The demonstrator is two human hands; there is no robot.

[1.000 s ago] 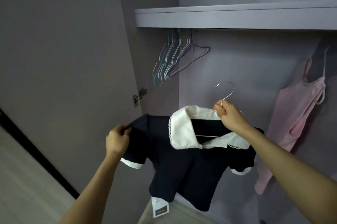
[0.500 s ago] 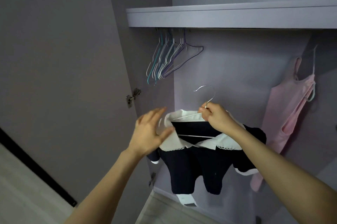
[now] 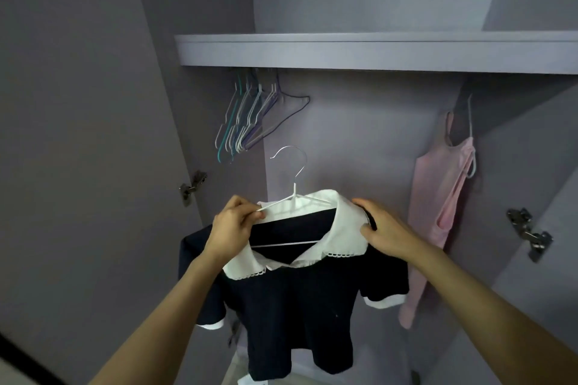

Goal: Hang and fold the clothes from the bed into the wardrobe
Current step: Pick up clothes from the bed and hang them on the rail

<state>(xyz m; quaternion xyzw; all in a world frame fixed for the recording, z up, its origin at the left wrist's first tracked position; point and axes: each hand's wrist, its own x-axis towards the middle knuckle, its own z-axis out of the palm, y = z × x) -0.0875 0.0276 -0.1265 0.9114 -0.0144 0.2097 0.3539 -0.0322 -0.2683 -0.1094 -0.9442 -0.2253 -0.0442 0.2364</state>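
hook at twelve o'clock, rail hidden above it

the navy top [image 3: 294,297] with its white collar [image 3: 344,228] sits on a white hanger [image 3: 295,200], held up inside the open wardrobe, in front of the back wall. the left hand [image 3: 233,228] pinches the hanger's left arm together with the collar edge, fingers curled round both. the right hand [image 3: 383,233] grips the collar and shoulder at the right end, fingers curled over the cloth. the hanger's long axis runs from nine to three o'clock between the two hands; its hook [image 3: 289,162] rises from the middle toward twelve o'clock, free of any support. the shelf [image 3: 375,51] lies further along that twelve o'clock line. the spare hangers [image 3: 250,121] hang at about eleven o'clock from the hook, the pink slip [image 3: 438,215] at three o'clock; the rail itself is hidden beneath the shelf. judged from this, the coming move is a lift straight up, and the left hand lies slightly nearer the hook.
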